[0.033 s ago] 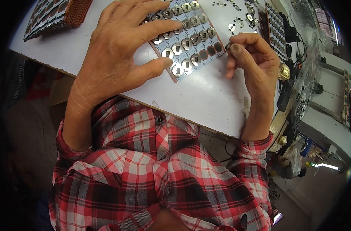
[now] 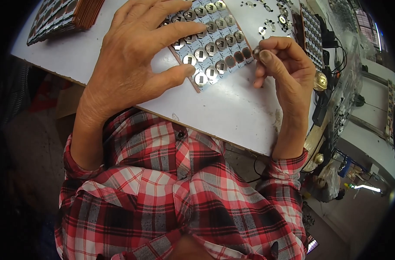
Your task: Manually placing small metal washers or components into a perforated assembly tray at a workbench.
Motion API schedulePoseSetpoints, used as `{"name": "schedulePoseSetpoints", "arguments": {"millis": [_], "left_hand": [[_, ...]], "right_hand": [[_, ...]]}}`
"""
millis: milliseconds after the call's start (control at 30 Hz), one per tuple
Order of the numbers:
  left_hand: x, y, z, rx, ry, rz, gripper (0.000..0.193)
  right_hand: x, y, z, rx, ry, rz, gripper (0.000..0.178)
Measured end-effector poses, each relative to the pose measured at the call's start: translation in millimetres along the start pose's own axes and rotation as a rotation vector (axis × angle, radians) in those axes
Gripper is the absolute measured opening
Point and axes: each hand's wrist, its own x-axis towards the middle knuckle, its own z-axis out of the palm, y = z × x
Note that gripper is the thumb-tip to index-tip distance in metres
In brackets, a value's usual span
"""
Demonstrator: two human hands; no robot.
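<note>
A light-blue circuit board panel (image 2: 219,33) lies tilted on the white table, carrying rows of round silver battery holders (image 2: 200,79). At the near right end of its lowest row, three round dark pads (image 2: 238,57) have no holder on them. My left hand (image 2: 132,65) spreads over the panel's left side, fingers apart, thumb and fingertips resting on it and hiding part of it. Beside the panel's right edge, my right hand (image 2: 288,69) pinches a small metal piece, apparently a battery holder (image 2: 256,50), between thumb and forefinger; the fingers mostly cover it.
A stack of similar panels (image 2: 87,15) stands at the far left. Loose holders and small dark bits (image 2: 283,19) lie scattered beyond my right hand. Another filled panel (image 2: 311,39) sits at the right, near black cables (image 2: 340,52) and a brass-coloured knob (image 2: 320,81). The table's front edge (image 2: 163,116) runs before my shirt.
</note>
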Motion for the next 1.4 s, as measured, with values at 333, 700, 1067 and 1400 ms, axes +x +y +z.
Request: {"name": "schedulePoseSetpoints", "arguments": {"millis": [333, 700, 1067, 1400], "left_hand": [[-3.4, 7.8, 12.6, -0.375, 0.282, 0.132, 0.043], [2.3, 37.8, 59.4, -0.527, 0.365, 0.019, 0.023], [-4.7, 35.4, 59.7, -0.282, 0.434, 0.009, 0.024], [-5.6, 44.8, 35.3, -0.044, 0.38, 0.083, 0.034]], "right_hand": [[-7.4, -0.4, 7.1, -0.11, -0.049, -0.092, 0.012], [-18.6, -6.0, 21.0, -0.007, -0.105, -0.164, 0.011], [-14.1, -12.7, 16.8, -0.018, -0.119, 0.079, 0.019], [-10.6, -0.6, 16.5, -0.157, -0.066, 0.077, 0.022]]}}
